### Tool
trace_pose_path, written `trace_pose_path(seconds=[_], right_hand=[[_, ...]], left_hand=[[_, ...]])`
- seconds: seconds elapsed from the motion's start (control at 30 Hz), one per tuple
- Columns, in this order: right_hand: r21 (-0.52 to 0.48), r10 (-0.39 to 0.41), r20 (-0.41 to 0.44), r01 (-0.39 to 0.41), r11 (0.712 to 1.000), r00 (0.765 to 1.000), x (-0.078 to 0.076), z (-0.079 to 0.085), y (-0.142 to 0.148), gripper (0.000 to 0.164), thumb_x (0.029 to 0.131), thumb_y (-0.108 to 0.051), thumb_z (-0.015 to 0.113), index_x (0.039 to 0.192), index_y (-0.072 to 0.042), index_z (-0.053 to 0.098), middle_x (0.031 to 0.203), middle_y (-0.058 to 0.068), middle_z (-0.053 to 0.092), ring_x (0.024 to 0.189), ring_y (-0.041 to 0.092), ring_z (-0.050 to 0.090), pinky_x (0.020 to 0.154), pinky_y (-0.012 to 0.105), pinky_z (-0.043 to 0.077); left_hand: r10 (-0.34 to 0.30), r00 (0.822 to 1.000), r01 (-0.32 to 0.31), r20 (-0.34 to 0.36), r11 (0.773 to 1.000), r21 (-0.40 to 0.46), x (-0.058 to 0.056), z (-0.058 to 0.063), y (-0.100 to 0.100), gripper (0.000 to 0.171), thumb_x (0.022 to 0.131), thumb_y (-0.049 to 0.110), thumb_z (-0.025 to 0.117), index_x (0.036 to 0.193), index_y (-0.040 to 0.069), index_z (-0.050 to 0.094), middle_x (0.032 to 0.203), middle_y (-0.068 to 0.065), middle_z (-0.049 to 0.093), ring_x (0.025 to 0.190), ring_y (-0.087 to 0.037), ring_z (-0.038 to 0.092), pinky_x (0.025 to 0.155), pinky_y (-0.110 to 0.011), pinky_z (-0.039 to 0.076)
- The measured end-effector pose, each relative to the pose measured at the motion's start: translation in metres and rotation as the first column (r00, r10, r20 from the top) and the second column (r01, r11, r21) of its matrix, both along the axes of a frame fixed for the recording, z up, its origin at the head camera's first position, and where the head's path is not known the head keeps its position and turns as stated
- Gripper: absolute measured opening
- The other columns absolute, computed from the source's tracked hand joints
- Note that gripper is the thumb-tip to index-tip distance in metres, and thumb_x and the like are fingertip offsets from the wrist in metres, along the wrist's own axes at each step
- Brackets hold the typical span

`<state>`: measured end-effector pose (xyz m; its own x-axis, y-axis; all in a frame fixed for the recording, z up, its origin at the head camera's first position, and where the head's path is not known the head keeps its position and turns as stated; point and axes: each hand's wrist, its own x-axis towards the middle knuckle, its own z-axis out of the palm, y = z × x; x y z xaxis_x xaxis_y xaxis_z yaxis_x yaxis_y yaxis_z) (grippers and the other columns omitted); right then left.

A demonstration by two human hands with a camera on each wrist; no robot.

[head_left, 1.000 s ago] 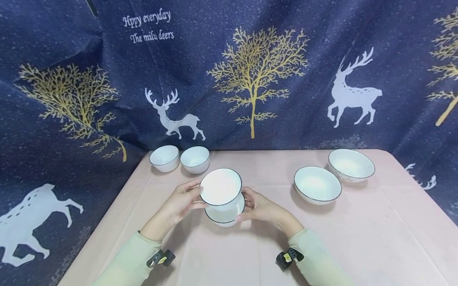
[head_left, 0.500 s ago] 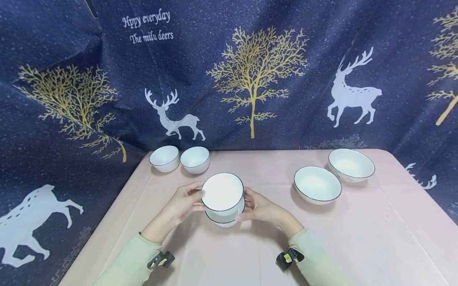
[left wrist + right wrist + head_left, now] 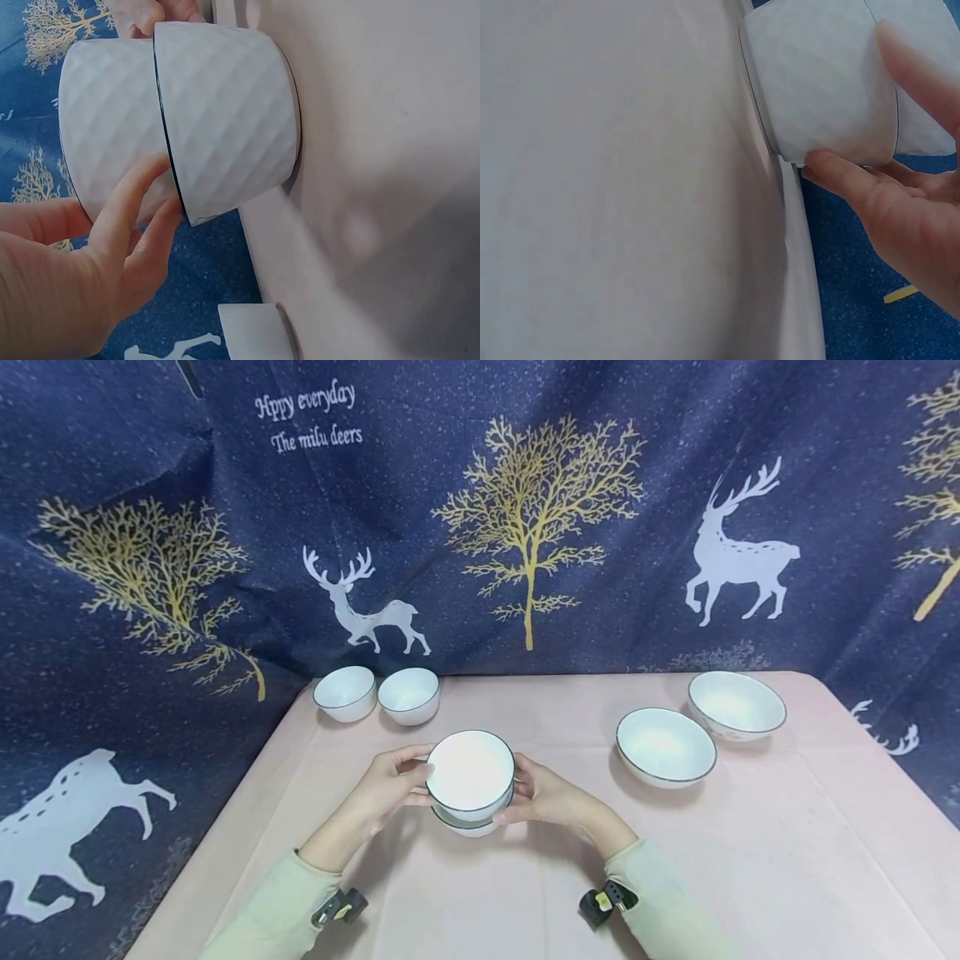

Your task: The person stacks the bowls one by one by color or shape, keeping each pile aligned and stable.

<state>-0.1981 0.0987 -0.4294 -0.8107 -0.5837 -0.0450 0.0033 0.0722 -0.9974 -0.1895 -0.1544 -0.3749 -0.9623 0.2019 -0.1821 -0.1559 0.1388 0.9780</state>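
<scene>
At the middle of the table, a white dark-rimmed bowl [image 3: 470,772] sits partly inside a second, similar bowl [image 3: 463,829]. My left hand [image 3: 384,792] holds the upper bowl from its left, thumb at the rim and fingers along the side. From the right, my right hand [image 3: 551,793] grips the lower bowl. Seen from the left wrist, the upper bowl [image 3: 109,127] goes down into the lower bowl [image 3: 229,124], whose outside has a dimpled diamond pattern. In the right wrist view, fingers of the right hand [image 3: 915,225] press on the lower bowl [image 3: 821,82].
Two small white bowls, one [image 3: 345,693] beside another [image 3: 409,696], stand at the back left of the pink-covered table [image 3: 795,860]. Two wider bowls, the nearer one [image 3: 666,747] and the farther one [image 3: 737,706], stand at the right. A blue printed cloth [image 3: 600,527] hangs behind.
My left hand has lowered the upper bowl toward the lower one, so less of the lower bowl's inside shows. The right hand and the lower bowl have stayed in place.
</scene>
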Motion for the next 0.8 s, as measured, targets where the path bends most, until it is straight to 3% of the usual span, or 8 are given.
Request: trace_pose_path(seconds=[0.8], right_hand=[[0.023, 0.004, -0.044, -0.003, 1.0, 0.999, -0.0018, -0.0008, 0.0009, 0.099, 0.073, -0.007, 0.082, 0.15, -0.002, 0.021, 0.152, 0.019, 0.032, 0.138, 0.033, 0.033, 0.117, 0.038, 0.029]], left_hand=[[0.077, 0.996, -0.08, -0.041, 0.995, -0.062, -0.0002, -0.0032, 0.0033, 0.035, 0.09, -0.008, 0.057, 0.124, -0.009, 0.057, 0.098, -0.019, 0.056, 0.067, -0.019, 0.066, 0.071, -0.036, 0.063]])
